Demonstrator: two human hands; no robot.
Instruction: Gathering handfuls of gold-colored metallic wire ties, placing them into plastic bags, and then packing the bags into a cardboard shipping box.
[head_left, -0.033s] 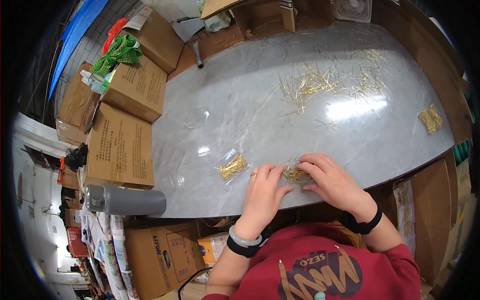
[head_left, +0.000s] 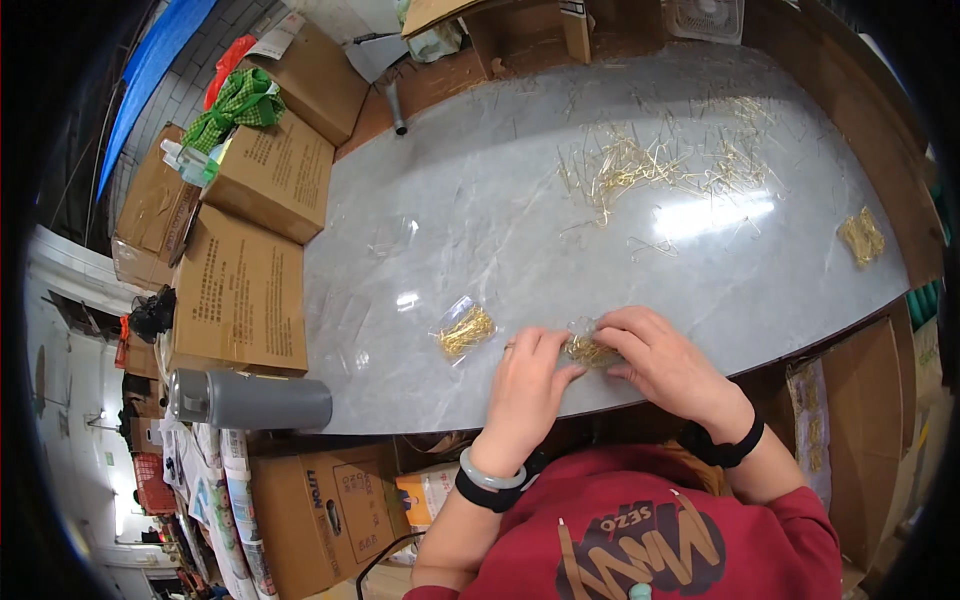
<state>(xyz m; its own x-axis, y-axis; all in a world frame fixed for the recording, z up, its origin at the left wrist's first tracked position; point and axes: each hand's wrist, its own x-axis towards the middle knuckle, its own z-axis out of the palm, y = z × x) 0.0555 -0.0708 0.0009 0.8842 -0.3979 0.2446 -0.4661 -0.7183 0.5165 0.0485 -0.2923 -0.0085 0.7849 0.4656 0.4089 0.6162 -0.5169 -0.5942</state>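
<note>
Near the front edge of the table, a small bundle of gold wire hooks (head_left: 590, 348) lies between my two hands. My left hand (head_left: 528, 388) closes on its left side, thumb and fingers bent toward it. From the right, my right hand (head_left: 664, 365) grips the bundle with curled fingers; these partly hide it. A clear plastic bag of gold hooks (head_left: 466, 331) rests just left of my left hand. Farther off, a loose, tangled spread of gold hooks (head_left: 635, 170) covers the back right of the table. Another gathered bundle of hooks (head_left: 861, 237) sits by the right edge.
Cardboard boxes (head_left: 240, 290) stand along the left side of the grey table (head_left: 440, 220). A grey bottle (head_left: 255, 400) lies at the front left corner. Thin clear plastic bags (head_left: 393, 237) are on the table's left half. A white fan (head_left: 706, 18) stands at the back.
</note>
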